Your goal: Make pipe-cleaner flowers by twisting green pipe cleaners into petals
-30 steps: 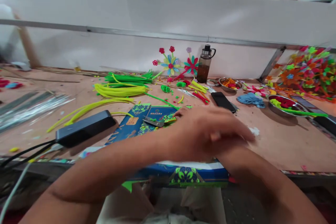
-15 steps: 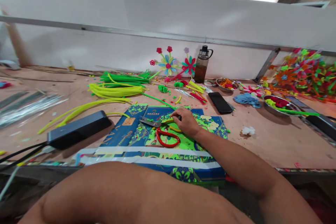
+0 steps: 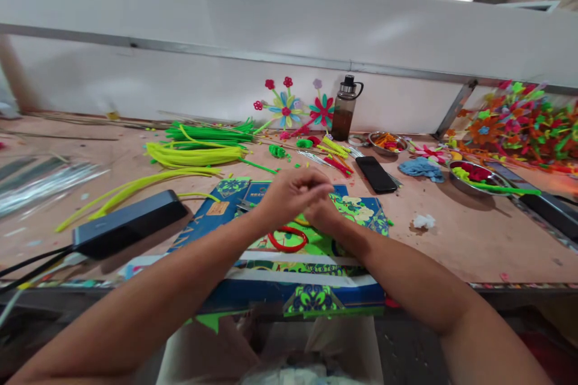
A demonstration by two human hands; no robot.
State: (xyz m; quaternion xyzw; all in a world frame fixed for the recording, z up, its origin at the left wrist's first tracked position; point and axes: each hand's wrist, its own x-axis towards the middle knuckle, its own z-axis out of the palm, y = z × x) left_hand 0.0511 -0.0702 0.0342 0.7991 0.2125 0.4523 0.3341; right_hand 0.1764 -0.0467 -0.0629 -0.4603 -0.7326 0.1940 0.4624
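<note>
Both hands meet over a blue and green printed board (image 3: 253, 289) at the table's front edge. My left hand (image 3: 289, 192) has its fingers curled in, and what it holds, if anything, is hidden. Touching it from the right, my right hand (image 3: 321, 212) is closed too, with its fingertips mostly covered by the left. Just below the hands lie scissors with a red handle (image 3: 289, 248); part of their blades shows left of my left wrist. A thin green strip (image 3: 258, 165) lies behind the left hand.
Yellow (image 3: 194, 155) and green stem bundles (image 3: 212, 132) lie behind at left, near a black box (image 3: 130, 222) with cables. A bottle (image 3: 345, 109), black phone (image 3: 376, 174), blue cloth (image 3: 422, 170) and metal bowls (image 3: 478, 179) stand or lie at right. Fuzzy flowers (image 3: 285, 109) lean at the back.
My left hand has come in from the lower left, where only the arm showed, to meet my right hand above the board. The view has shifted slightly.
</note>
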